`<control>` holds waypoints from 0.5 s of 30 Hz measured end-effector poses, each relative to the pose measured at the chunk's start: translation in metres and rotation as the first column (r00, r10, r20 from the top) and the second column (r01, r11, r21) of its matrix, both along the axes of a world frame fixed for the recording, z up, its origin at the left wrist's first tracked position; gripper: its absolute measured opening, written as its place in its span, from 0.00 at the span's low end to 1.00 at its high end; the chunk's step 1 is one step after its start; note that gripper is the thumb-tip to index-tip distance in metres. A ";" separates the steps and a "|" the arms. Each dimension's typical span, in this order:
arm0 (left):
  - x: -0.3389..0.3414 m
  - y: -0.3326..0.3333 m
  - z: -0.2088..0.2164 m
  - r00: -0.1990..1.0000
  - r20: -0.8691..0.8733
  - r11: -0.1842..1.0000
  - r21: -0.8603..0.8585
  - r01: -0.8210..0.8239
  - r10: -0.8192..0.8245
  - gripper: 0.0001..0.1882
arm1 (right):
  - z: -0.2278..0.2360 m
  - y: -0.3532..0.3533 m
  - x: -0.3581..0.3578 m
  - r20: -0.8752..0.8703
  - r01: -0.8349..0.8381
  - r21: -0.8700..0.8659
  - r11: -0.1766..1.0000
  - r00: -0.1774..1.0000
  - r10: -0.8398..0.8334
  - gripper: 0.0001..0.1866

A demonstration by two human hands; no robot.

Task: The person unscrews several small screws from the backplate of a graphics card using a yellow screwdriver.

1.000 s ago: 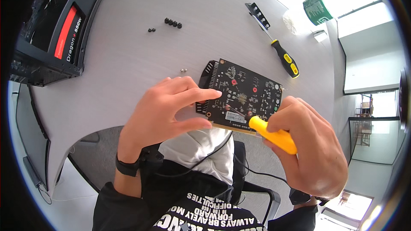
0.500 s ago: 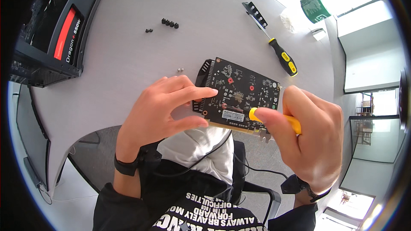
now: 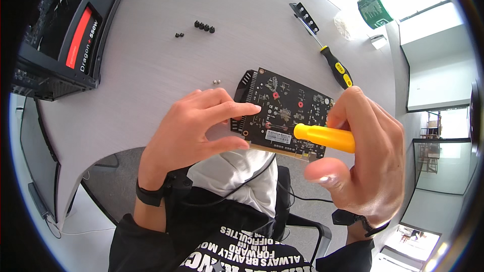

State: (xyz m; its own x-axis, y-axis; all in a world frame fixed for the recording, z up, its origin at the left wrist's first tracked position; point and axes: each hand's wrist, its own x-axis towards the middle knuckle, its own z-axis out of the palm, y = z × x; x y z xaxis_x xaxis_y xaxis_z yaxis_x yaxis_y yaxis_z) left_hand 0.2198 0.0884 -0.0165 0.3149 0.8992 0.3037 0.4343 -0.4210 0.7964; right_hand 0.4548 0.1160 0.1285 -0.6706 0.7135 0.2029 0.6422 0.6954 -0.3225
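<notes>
A black circuit board (image 3: 287,103) with red dots and a side fan grille lies flat near the table's front edge. My left hand (image 3: 194,131) pinches its left edge between thumb and forefinger. My right hand (image 3: 365,156) grips a screwdriver with a yellow handle (image 3: 325,137), whose shaft points left onto the middle of the board. The tip is hidden among the board's parts.
A second screwdriver with a black and yellow handle (image 3: 337,67) lies behind the board. Several black screws (image 3: 203,26) and two silver ones (image 3: 216,82) sit on the grey table (image 3: 151,60). An open black computer case (image 3: 60,35) stands at the left, a green box (image 3: 375,9) far right.
My right hand has swung the yellow screwdriver up from the board's front edge and laid its shaft onto the middle of the board. My left hand keeps its pinch on the board's left edge.
</notes>
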 end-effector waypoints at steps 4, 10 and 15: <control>-0.002 -0.002 0.000 0.999 -0.033 1.000 0.006 -0.004 0.004 0.31 | 0.015 -0.005 -0.002 0.231 0.057 0.017 0.998 0.971 -0.060 0.29; 0.000 0.000 -0.002 1.000 -0.014 1.000 0.016 -0.010 0.010 0.31 | 0.006 0.000 0.003 0.096 -0.085 -0.128 0.988 0.991 0.097 0.22; 0.001 0.002 -0.001 1.000 0.019 1.000 0.019 0.000 0.000 0.30 | -0.006 0.000 0.010 -0.028 -0.137 -0.081 0.987 0.990 0.136 0.15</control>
State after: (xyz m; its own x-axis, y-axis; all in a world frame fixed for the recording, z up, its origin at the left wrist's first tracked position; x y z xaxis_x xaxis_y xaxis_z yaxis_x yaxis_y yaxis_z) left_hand 0.2204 0.0904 -0.0175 0.3092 0.8931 0.3268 0.4192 -0.4364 0.7961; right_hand 0.4650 0.1163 0.1220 -0.7589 0.6305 0.1631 0.5352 0.7465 -0.3954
